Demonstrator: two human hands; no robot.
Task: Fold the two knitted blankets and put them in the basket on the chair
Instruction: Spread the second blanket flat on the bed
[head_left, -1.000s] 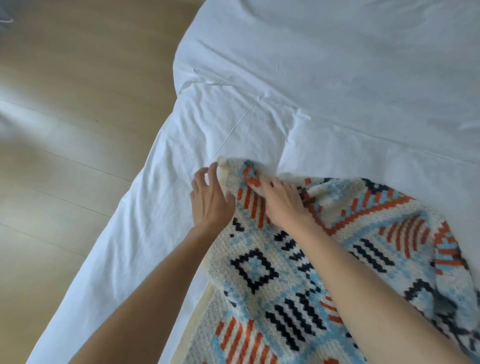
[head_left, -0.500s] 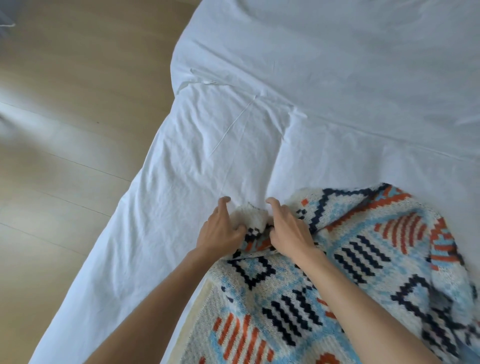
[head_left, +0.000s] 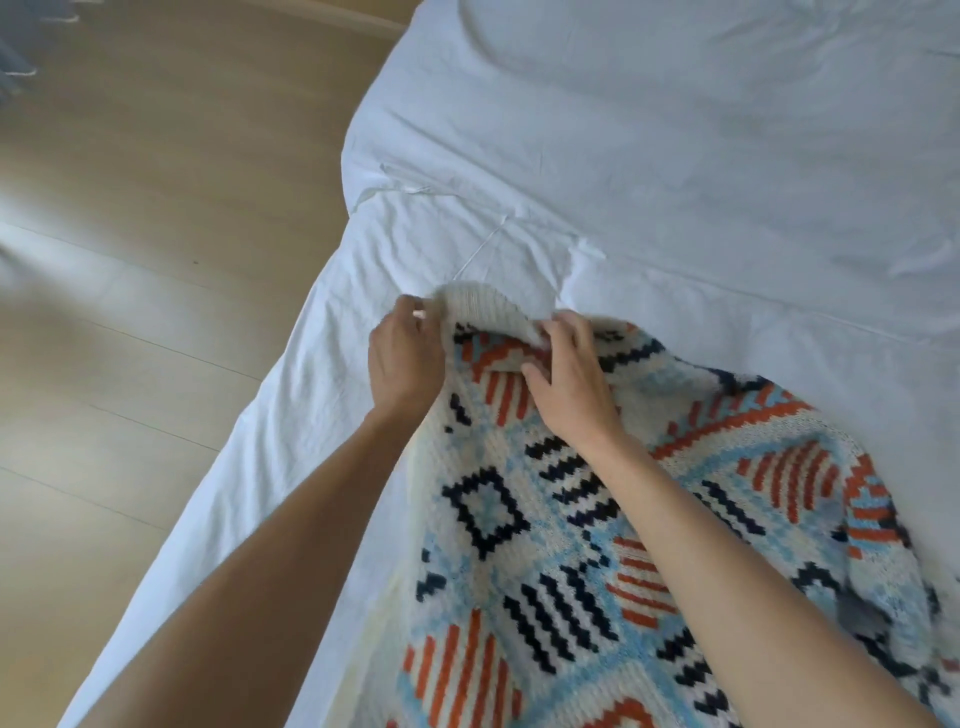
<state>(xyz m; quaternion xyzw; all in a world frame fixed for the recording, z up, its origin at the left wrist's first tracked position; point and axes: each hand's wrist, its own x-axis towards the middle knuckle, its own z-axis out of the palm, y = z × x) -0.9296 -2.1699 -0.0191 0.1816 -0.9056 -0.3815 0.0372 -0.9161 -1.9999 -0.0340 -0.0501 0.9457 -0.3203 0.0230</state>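
**Both hands grip the blanket's folded-over edge on the bed**

The left hand (head_left: 405, 358) curls its fingers round the cream border (head_left: 483, 306) of the patterned blanket (head_left: 519, 519), at the border's left end. The right hand (head_left: 566, 384) sits just beside it, fingers over the top of the same border and thumb spread out below on the orange-striped part, so the cloth is pinched between them. The two hands are close together but not touching, with a short arc of the border raised and curling over between them. Both forearms reach in from the near edge, the right one lying across the blanket.

The blanket is knitted in cream, pale blue, orange and dark navy, with diamonds and zigzag stripes. It spreads from the hands back toward the person and out to the right, where it bunches in loose folds. It lies on a bed with a creased white sheet (head_left: 675, 182), which stretches beyond and to the right of the hands. To the left of the hands the sheet hangs over the bed's side, and past that is a pale wooden floor (head_left: 156, 260).
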